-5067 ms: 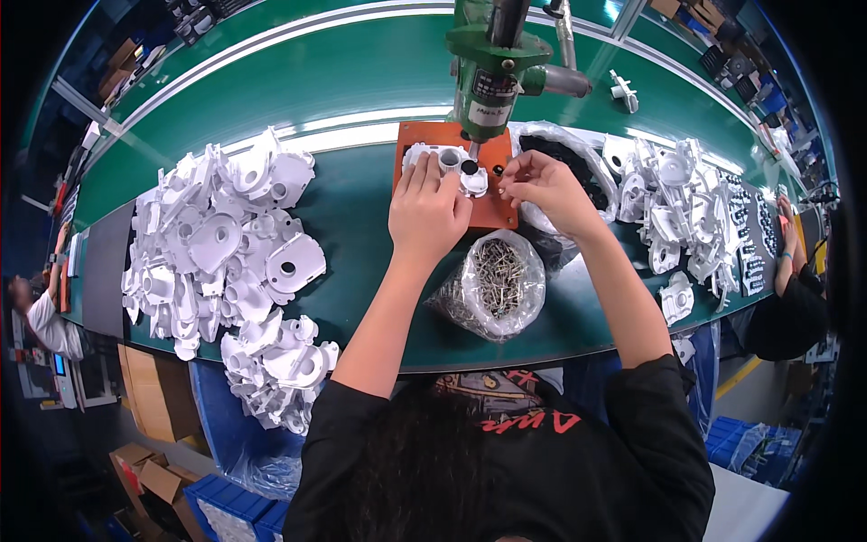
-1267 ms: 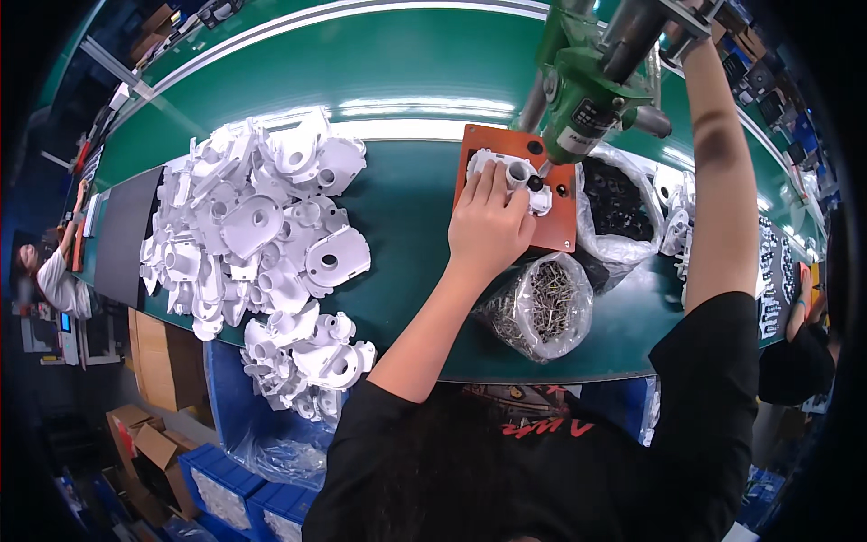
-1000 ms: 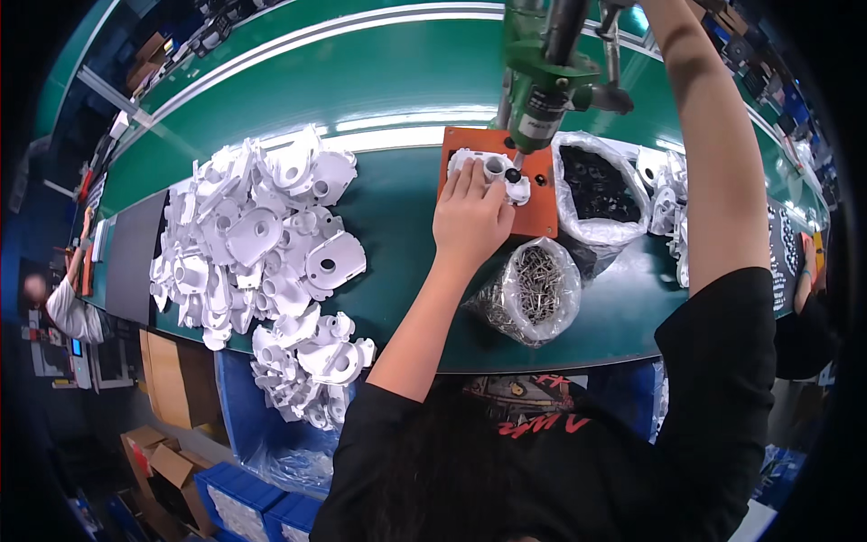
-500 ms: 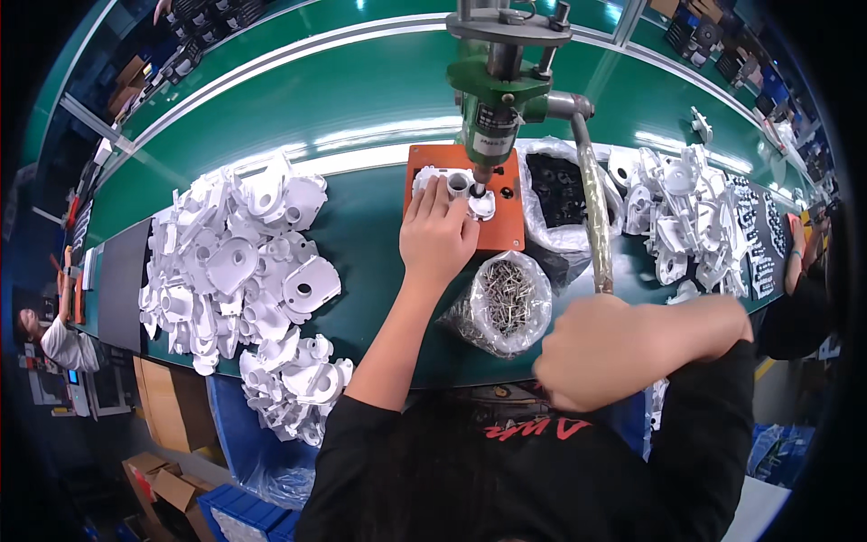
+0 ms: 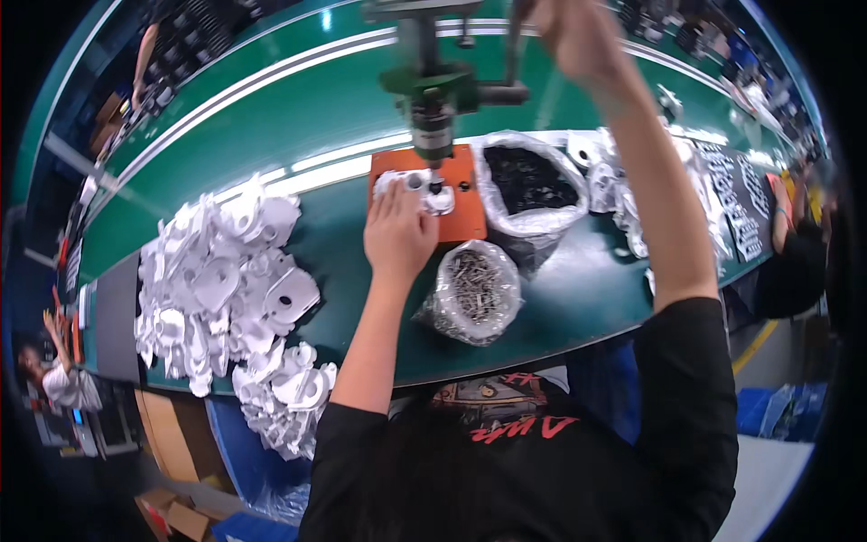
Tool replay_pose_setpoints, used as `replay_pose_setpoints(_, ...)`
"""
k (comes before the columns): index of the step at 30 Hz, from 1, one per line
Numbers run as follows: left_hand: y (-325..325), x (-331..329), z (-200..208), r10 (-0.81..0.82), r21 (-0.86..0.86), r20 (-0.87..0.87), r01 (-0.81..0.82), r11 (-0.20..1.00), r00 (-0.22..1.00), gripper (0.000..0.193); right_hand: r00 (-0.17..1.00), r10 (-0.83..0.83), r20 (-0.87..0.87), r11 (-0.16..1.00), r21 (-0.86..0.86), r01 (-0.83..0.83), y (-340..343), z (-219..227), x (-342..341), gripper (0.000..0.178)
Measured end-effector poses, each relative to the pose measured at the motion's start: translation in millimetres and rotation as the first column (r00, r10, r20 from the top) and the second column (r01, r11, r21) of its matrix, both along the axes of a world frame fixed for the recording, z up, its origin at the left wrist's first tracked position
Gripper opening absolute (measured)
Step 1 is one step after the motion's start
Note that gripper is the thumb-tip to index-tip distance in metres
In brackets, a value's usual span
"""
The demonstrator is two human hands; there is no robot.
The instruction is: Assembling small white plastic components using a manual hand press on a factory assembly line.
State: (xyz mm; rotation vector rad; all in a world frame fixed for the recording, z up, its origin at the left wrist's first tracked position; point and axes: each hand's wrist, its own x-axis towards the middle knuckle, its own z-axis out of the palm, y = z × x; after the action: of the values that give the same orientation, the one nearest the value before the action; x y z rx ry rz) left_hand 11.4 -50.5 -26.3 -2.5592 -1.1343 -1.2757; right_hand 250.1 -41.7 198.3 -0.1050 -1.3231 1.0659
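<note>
Housing (image 5: 441, 201) of white plastic sits on the orange fixture plate (image 5: 466, 220), near the worktop's (image 5: 336, 221) far edge, beneath the green press (image 5: 432, 117). The left hand (image 5: 397, 237) lies flat on it, fingers nearly together. The right hand (image 5: 578, 41), raised beside the lever (image 5: 513, 56), is blurred; its grip cannot be told.

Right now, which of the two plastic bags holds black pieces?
The bag right of the orange plate; the other bag, lower in view, holds small metal pieces.
</note>
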Motion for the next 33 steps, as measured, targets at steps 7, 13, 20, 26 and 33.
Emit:
replay_pose_setpoints(7,-10.1,0.4,8.2,0.028,-0.180,0.059,-0.017,0.984,0.998,0.047,0.601,-0.422,0.679,0.706,-0.169,0.687,-78.6,-82.6,20.9,0.062)
replay_pose_setpoints(13,1.4,-0.8,9.6,0.077,-0.333,-0.054,-0.090,0.939,0.996,0.051,-0.234,-0.466,0.853,0.025,0.276,0.961,-244.0,-147.7,71.1,0.033)
replay_pose_setpoints(20,26.8,-13.1,17.4,-0.042,-0.419,-0.081,0.004,0.908,0.996,0.043,-0.548,-0.207,0.811,-0.474,0.407,0.781,-330.7,-251.4,71.6,0.040)
replay_pose_setpoints(26,34.2,-10.7,85.8,-0.172,-0.336,-0.479,0.002,0.942,0.861,0.045,-0.498,-0.173,0.850,-0.435,0.388,0.813,-313.7,-257.8,56.6,0.037)
replay_pose_setpoints(33,92.8,-59.8,96.9,0.266,-0.150,-0.516,-0.391,0.908,0.814,0.058,-0.345,-0.285,0.894,-0.372,0.229,0.900,-295.5,-248.2,70.9,0.046)
